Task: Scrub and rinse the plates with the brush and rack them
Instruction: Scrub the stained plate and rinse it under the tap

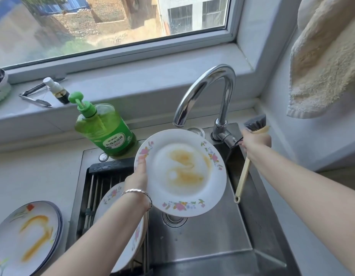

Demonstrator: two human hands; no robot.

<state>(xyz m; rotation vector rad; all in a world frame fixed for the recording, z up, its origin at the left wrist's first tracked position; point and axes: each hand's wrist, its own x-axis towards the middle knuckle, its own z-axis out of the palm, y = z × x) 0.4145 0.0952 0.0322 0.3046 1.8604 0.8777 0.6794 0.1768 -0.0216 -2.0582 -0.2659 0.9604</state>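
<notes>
Below the faucet (208, 92), the drain (173, 219) is half covered by the held plate (180, 172). Left of it, the racked plate (111, 198) is partly hidden by a forearm (105, 232) and the stacked plates (23, 236) are cut by the frame. Right of it, the towel (322, 66) is cropped and the brush (242, 176) partly hidden by the right hand (254, 144).

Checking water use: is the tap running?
Off: no stream leaves the tap above the plate; right hand, holding the brush, is at its lever.
</notes>
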